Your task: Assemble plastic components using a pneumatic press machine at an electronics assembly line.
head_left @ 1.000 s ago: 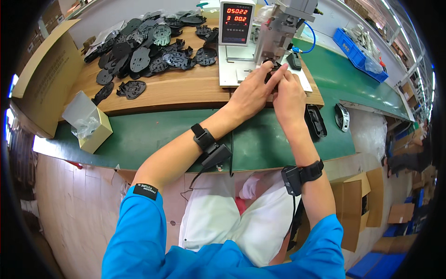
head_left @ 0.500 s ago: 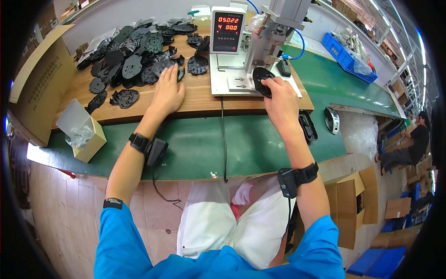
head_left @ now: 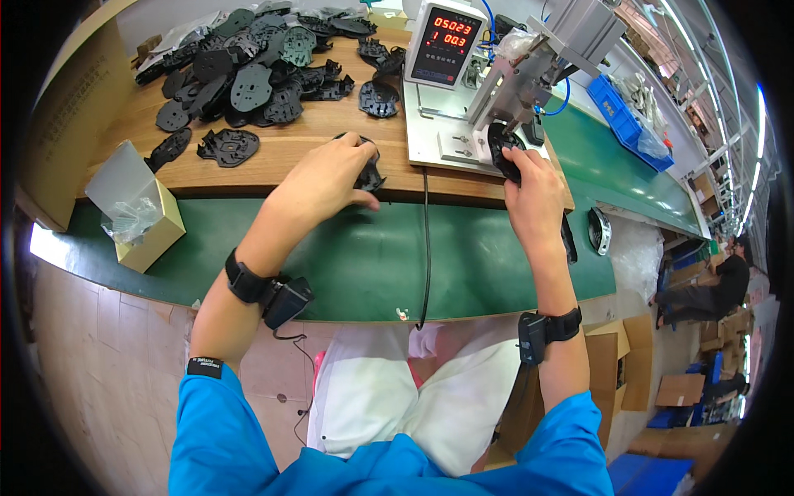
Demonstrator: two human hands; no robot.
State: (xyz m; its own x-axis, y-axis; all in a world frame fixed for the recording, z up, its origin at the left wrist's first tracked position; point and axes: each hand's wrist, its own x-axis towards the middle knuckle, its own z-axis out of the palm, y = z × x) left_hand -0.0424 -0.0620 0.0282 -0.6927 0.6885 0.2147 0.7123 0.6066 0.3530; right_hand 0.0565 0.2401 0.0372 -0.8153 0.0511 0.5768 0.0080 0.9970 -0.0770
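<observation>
My right hand (head_left: pixel 533 194) grips an oval black plastic shell (head_left: pixel 499 147) under the head of a metal press (head_left: pixel 517 103), fingers closed on its near edge. At the front edge of the wooden board, my left hand (head_left: pixel 318 186) is curled over another black plastic shell (head_left: pixel 370 172), its fingertips hidden behind the hand. Further back on the left lies a heap of similar black shells (head_left: pixel 251 88). A few single ones sit nearer me, among them a flat shell (head_left: pixel 228 147). The press's pale base plate (head_left: pixel 428 147) is just left of my right hand.
A digital display box (head_left: pixel 447 45) with red digits stands beside the press. On the left are a small open carton (head_left: pixel 157 236) with clear plastic and a large cardboard flap (head_left: pixel 70 116). A black cable (head_left: pixel 427 248) crosses the green bench (head_left: pixel 364 273). A blue crate (head_left: pixel 624 120) sits far right.
My left hand has come from the heap toward me and now has a shell. My right hand still holds its shell at the press. The view has shifted, and the display's digits differ.
</observation>
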